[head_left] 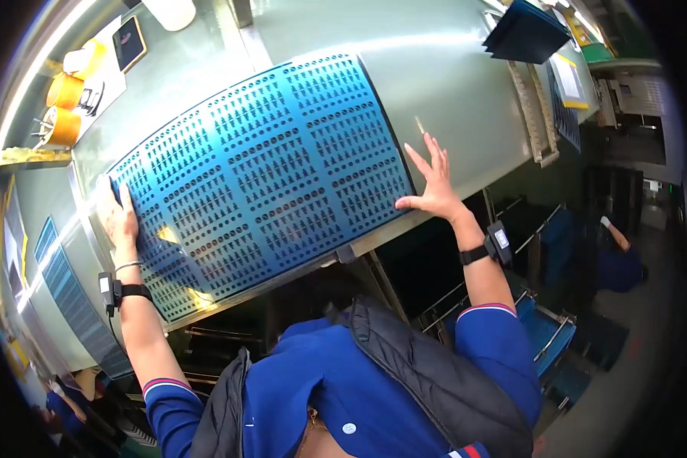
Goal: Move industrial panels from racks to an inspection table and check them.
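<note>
Pale and shiny, our bench (458, 91) spreads under and around one blue panel (259, 183), which is covered in repeated dark marks and reaches the bench's near edge. Both our hands are at this panel, one at each end. Our left hand (117, 217) lies at its left edge, thumb apart from the fingers; we cannot tell whether it pinches the edge. Our right hand (437, 185) is spread wide at its right edge, pinching nothing; whether the thumb touches, we cannot tell. We wear two black wrist units (498, 243), one per arm. Beyond the panel's left end we see one phone (130, 43), at least two orange spools (61, 126) and one white container (172, 9). Well right of the panel is one group of dark boards (527, 32). Left of the panel lies a second blue sheet (80, 294). Two other people (620, 263) show, one off each side of the panel.
</note>
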`<state>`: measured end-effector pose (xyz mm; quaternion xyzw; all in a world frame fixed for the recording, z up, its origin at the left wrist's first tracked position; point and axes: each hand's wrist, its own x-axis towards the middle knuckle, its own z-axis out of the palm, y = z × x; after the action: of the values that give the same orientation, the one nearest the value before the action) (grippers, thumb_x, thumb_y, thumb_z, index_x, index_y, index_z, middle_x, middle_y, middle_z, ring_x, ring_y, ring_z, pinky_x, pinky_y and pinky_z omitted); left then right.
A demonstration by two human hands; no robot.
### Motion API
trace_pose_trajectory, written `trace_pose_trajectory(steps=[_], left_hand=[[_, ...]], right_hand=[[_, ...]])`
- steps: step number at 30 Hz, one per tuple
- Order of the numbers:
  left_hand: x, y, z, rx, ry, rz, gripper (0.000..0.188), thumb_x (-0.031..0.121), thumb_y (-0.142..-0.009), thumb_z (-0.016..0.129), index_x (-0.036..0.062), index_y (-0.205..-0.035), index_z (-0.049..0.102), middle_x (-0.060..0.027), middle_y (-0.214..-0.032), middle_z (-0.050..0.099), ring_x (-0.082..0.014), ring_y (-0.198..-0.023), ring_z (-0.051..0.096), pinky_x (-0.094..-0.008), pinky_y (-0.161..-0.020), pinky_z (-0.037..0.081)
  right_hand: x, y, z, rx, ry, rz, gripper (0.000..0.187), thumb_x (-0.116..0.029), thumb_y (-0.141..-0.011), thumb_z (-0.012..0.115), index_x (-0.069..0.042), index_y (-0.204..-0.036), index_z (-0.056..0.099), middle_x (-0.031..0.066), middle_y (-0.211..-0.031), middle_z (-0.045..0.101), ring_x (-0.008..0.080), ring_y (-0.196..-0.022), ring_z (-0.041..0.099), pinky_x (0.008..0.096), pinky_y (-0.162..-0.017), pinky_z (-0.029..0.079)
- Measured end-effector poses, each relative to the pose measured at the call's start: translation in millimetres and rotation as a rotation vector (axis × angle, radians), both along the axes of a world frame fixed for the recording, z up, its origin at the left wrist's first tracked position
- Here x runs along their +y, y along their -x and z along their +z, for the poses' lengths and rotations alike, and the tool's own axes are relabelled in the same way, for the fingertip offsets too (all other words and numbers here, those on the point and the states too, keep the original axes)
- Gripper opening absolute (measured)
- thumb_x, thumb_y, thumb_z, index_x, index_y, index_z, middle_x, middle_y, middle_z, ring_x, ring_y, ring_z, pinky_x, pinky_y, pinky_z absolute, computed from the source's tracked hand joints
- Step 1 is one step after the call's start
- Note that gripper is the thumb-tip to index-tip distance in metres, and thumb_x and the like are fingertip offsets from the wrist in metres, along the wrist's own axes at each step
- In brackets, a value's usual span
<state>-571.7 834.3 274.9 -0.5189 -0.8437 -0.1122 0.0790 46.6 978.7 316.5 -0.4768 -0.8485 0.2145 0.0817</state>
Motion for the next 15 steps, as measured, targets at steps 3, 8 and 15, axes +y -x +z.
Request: trace_pose_trajectory(steps=[3, 8, 15], left_hand=[[6.9, -9.4, 1.4, -0.108, 0.001, 0.009, 0.057, 0.038, -0.096, 0.043, 0.0003, -0.138, 0.038, -0.0192, -0.141, 0.04, -0.0338, -0.133, 0.033, -0.0396, -0.112, 0.021], [6.7, -13.1, -11.7, -0.001, -0.144, -0.086, 0.04, 0.035, -0.093, 0.046, -0.0003, -0.112, 0.049, -0.0222, -0.114, 0.05, -0.0374, -0.105, 0.045, -0.0429, -0.092, 0.033], [-11.3, 24.2, -53.7, 0.164, -0.098, -0.099, 0.039, 0.032, -0.092, 0.048, -0.0003, -0.11, 0.06, -0.0252, -0.108, 0.06, -0.0373, -0.099, 0.057, -0.0426, -0.089, 0.043]], right_hand=[[-17.9, -19.6, 10.0, -0.038, 0.094, -0.061, 0.103, -0.061, -0.056, 0.078, -0.025, -0.143, 0.036, 0.0134, -0.154, 0.009, 0.0315, -0.143, 0.003, 0.0491, -0.114, 0.002], [-16.4, -31.3, 12.2, -0.011, 0.175, -0.032, 0.099, -0.05, -0.056, 0.082, -0.027, -0.142, 0.038, 0.0086, -0.156, 0.006, 0.0276, -0.144, 0.003, 0.0485, -0.115, 0.001], [-10.5, -29.9, 14.8, -0.086, 0.191, -0.016, 0.111, -0.052, -0.057, 0.08, -0.024, -0.148, 0.023, 0.0089, -0.156, 0.003, 0.0268, -0.144, -0.003, 0.0483, -0.114, -0.004]])
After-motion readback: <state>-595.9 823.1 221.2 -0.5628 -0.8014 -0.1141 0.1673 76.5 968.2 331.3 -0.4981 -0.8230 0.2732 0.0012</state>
